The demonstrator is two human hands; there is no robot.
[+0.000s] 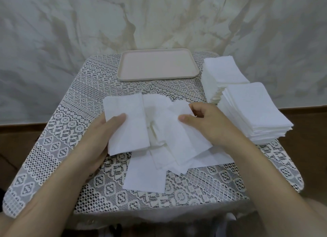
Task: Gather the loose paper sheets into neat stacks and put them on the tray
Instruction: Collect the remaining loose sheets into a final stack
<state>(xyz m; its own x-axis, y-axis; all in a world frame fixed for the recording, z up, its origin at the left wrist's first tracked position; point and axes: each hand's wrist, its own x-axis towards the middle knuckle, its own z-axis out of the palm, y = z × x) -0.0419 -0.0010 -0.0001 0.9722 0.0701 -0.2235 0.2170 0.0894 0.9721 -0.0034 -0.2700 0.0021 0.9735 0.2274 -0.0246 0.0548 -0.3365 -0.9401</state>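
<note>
Several loose white paper sheets [160,144] lie overlapping in the middle of the table. My left hand [104,134] holds a small stack of sheets [129,125] by its left edge, thumb on top. My right hand [203,123] pinches a loose sheet [178,130] just right of that stack, thumb on top. One sheet [145,176] lies flat nearest me. The pale pink tray [123,73] sits at the far middle of the table with nothing on it.
Two tall neat stacks of white sheets stand on the table's right side, one far [224,70] and one nearer [254,111]. A white lace cloth [70,139] covers the small table. A marble-patterned wall [70,24] rises behind it.
</note>
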